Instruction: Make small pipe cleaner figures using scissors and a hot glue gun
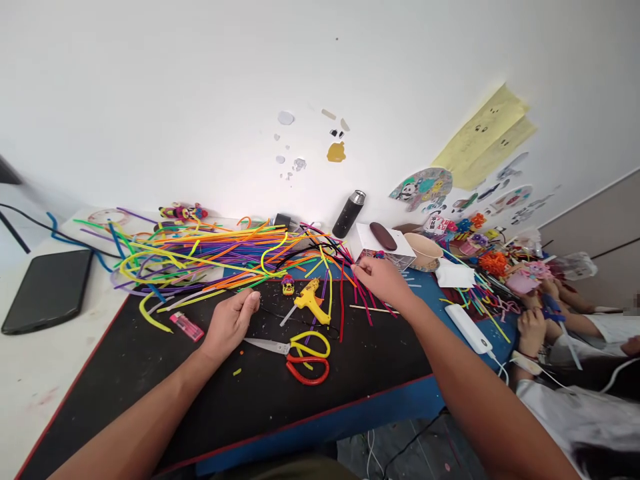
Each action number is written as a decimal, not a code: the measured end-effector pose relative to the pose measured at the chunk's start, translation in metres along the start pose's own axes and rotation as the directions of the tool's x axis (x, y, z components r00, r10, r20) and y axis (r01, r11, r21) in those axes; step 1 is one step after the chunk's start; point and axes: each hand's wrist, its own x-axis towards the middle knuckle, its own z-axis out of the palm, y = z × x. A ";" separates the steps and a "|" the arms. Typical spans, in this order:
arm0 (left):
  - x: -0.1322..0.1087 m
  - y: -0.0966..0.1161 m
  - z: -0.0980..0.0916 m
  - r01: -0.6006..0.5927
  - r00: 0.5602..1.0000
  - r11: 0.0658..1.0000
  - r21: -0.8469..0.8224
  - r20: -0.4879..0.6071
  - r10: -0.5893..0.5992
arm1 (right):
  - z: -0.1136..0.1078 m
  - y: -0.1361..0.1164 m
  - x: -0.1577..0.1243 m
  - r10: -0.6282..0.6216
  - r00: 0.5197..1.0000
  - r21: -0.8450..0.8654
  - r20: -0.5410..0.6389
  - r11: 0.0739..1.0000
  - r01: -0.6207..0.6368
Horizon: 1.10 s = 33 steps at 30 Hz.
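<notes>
My left hand (233, 321) is closed, thumb pressed on the curled fingers, above the black mat (200, 407). A thin dark strand shows beside its fingertips; what lies inside the fist is hidden. Further right, my right hand (383, 279) pinches the end of a black pipe cleaner (333, 240) at the edge of the pile. Many coloured pipe cleaners (210, 250) spread behind both hands. Between the hands lie a yellow glue gun (313, 303), a small purple and yellow figure (289, 285) and scissors (280, 346) with one yellow and one red handle.
A pink lighter (187, 326) lies left of my left hand, and a black tablet (47, 291) farther left. Along the wall stand a black bottle (349, 215), a white box (387, 241) and a bowl (423, 250). A white power bank (469, 328) and a co-worker's hands (533, 330) are at right.
</notes>
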 end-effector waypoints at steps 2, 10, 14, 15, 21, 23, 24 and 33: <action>-0.001 0.002 -0.001 0.012 1.000 1.000 -0.019 -0.005 -0.012 | 0.007 0.013 -0.011 0.020 0.999 -0.006 0.039 1.000 -0.019; -0.001 0.005 -0.001 0.052 0.999 0.999 -0.011 -0.007 -0.052 | 0.045 0.039 -0.033 0.046 0.991 0.028 0.125 0.998 -0.050; -0.001 0.005 -0.001 0.071 0.997 0.997 -0.007 -0.015 -0.071 | 0.054 0.036 -0.017 0.013 0.998 0.087 0.066 0.996 -0.019; -0.001 0.005 0.000 0.075 0.997 0.997 -0.007 -0.012 -0.075 | 0.055 0.035 -0.012 0.006 0.999 0.105 0.048 0.994 -0.011; 0.001 0.003 0.002 0.106 0.994 0.994 0.011 0.027 -0.106 | 0.067 0.031 0.034 0.031 0.999 0.208 -0.019 0.978 -0.026; 0.001 0.003 0.002 0.128 0.991 0.992 0.003 0.028 -0.128 | 0.074 0.028 0.049 0.034 0.999 0.219 -0.001 0.975 -0.033; 0.001 0.003 0.001 0.139 0.990 0.990 -0.002 0.027 -0.139 | 0.078 0.026 0.055 0.026 1.000 0.216 0.009 0.976 -0.027; 0.005 0.000 0.001 0.140 0.988 0.990 0.008 0.062 -0.141 | 0.083 0.025 0.083 -0.012 0.999 -0.002 0.052 1.000 0.012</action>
